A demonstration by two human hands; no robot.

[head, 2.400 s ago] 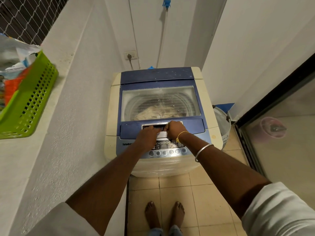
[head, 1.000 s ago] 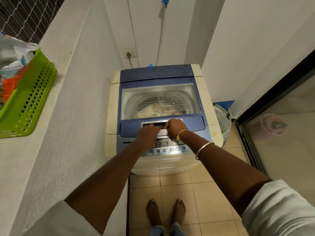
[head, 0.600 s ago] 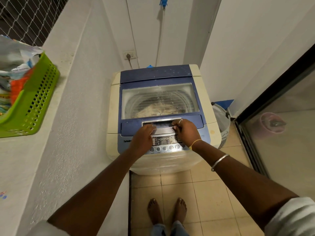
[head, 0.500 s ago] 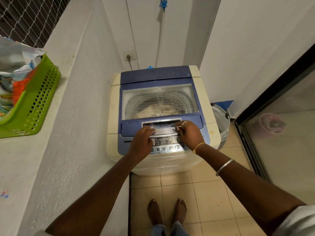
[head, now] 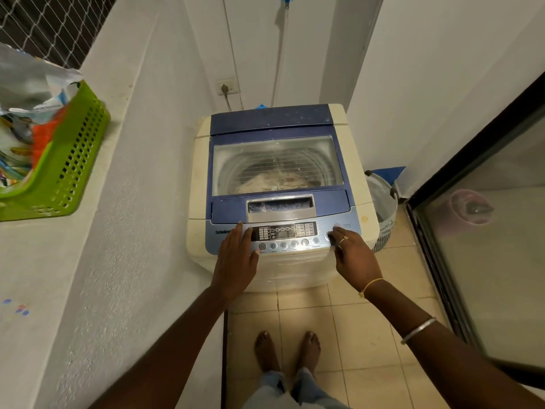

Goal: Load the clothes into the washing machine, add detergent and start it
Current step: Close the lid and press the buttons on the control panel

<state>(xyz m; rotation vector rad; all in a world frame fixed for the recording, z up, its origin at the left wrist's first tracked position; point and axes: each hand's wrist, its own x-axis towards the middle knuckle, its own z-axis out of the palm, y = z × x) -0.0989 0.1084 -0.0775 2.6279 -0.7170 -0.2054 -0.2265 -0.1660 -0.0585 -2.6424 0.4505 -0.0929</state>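
A cream and blue top-loading washing machine (head: 200,184) stands in front of me with its lid (head: 271,119) down. Through the lid's clear window I see pale clothes (head: 271,181) in the drum. The control panel (head: 287,233) runs along the front edge. My left hand (head: 236,258) lies flat at the panel's left end, fingers straight. My right hand (head: 352,255) is at the panel's right end, fingertips touching the round buttons there. Neither hand holds anything.
A green plastic basket (head: 73,160) with packets stands on the white ledge at the left. A white laundry basket (head: 383,208) sits on the floor right of the machine. A glass sliding door (head: 483,246) closes the right side. A wall socket (head: 226,87) is behind the machine.
Both hands have left the lid handle in the middle and moved apart and down, the left to the panel's left end, the right to its right end.
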